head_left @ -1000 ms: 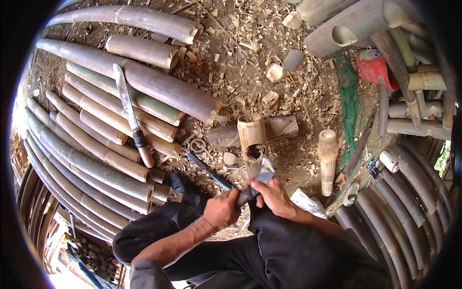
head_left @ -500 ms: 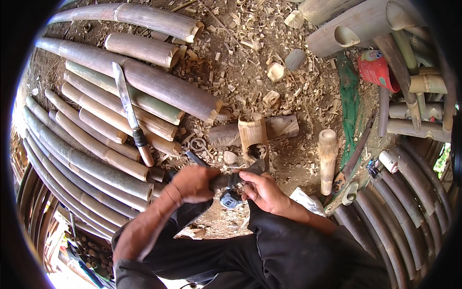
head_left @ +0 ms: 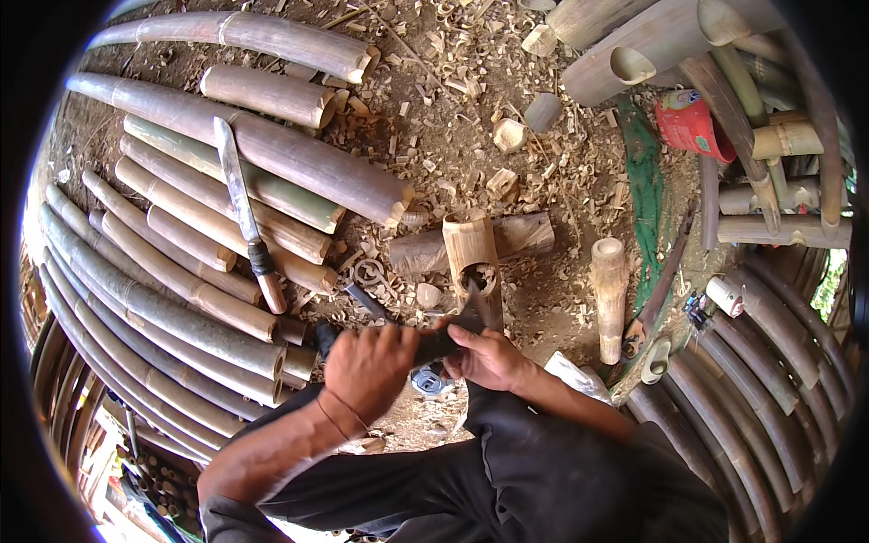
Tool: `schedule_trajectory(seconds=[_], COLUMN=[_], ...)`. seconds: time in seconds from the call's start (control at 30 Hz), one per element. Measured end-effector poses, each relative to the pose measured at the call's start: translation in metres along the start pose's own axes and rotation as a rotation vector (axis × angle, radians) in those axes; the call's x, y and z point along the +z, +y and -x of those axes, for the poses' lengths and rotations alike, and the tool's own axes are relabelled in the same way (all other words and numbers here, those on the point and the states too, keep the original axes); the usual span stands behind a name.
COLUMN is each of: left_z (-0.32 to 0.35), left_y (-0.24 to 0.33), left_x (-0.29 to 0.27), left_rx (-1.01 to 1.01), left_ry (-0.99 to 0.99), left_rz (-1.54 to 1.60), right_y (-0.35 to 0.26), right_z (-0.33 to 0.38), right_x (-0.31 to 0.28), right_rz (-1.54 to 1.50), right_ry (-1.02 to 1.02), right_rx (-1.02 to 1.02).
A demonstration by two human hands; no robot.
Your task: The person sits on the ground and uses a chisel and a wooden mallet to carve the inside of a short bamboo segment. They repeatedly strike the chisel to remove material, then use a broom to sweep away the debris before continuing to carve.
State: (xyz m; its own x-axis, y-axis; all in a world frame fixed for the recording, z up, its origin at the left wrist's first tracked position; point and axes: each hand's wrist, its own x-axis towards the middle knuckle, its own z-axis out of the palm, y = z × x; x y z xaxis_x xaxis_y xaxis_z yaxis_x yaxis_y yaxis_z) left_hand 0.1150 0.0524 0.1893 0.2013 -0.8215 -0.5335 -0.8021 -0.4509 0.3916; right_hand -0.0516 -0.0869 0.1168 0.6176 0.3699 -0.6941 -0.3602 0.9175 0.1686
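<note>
A knife with a dark handle and a short, broad pointed blade (head_left: 472,315) lies across my lap area. My left hand (head_left: 371,366) is closed round its handle, whose black end sticks out to the left. With fingers curled and the thumb laid along the base of the blade, my right hand (head_left: 489,357) grips the knife too. The blade tip is at the opening cut in the side of a short bamboo tube (head_left: 470,240), which rests on a wooden block (head_left: 525,235). Just below the hands is a blue round object (head_left: 427,380), partly hidden.
Long bamboo poles (head_left: 272,163) lie at left, with a machete (head_left: 237,185) across them. A dark flat bar (head_left: 369,303) lies close by my left hand. To the right are a bamboo mallet-like piece (head_left: 608,299), a saw (head_left: 656,299), green netting (head_left: 641,199) and a red container (head_left: 692,122).
My left hand has moved slightly right and down along the knife, its forearm shifting with it. The blade has turned upward toward the tube's opening, and the blue object is more covered.
</note>
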Motion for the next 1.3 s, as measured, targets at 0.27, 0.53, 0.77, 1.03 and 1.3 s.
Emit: schedule_trajectory(seconds=[0.27,0.53,0.77,1.03,1.3], left_z=[-0.024,-0.002,-0.031,-0.003,-0.034], left_y=[-0.021,0.028,-0.017,0.064,0.134], left_x=[0.008,0.045,-0.009,0.084,0.113], left_rx=[0.001,-0.026,-0.035,-0.392,-0.621], left_ry=[-0.418,0.051,-0.469,-0.285,-0.079], left_rz=[0.263,0.313,0.283,0.892,1.181], right_y=[-0.008,-0.024,-0.015,-0.020,-0.024], right_z=[0.006,0.049,0.011,0.019,0.006], right_x=[0.007,0.014,0.008,0.010,-0.013], right_rz=[0.168,0.558,0.039,1.052,1.444], right_ry=[0.226,0.271,0.152,0.700,0.906], right_rx=[-0.041,-0.121,-0.011,-0.021,-0.253])
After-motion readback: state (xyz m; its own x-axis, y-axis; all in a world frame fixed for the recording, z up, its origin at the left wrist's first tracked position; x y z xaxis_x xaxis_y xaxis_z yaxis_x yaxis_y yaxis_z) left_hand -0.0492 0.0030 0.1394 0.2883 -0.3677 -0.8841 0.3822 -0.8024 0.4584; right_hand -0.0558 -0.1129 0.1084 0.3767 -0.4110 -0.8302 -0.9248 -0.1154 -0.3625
